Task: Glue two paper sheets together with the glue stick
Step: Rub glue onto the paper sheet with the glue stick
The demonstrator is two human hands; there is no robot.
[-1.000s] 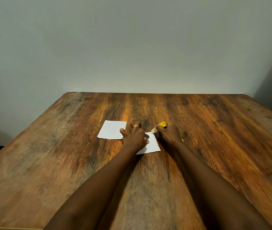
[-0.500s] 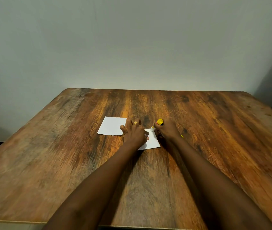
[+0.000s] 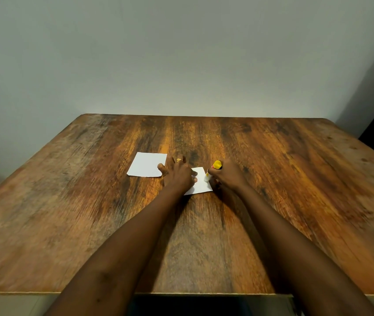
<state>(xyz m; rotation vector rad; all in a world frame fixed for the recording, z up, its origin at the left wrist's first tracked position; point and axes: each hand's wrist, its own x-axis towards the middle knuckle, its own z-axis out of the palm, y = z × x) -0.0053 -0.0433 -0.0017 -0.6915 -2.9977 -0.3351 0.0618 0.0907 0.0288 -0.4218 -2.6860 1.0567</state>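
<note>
Two small white paper sheets lie on the wooden table (image 3: 295, 190). The left sheet (image 3: 146, 164) lies flat and uncovered. My left hand (image 3: 178, 174), with a gold ring, presses flat on the right sheet (image 3: 201, 184), covering its left part. My right hand (image 3: 226, 175) grips a glue stick (image 3: 213, 171) with a yellow end, tilted so its white tip touches the right sheet near its right edge.
A plain pale wall rises behind the table's far edge. The table's near edge runs along the bottom of the view under my forearms. A dark object sits at the far right beyond the table.
The glue stick tip has slid a little nearer along the right sheet's right side. My left hand stays pressed on the sheet. The camera has tilted slightly, showing the table's near edge.
</note>
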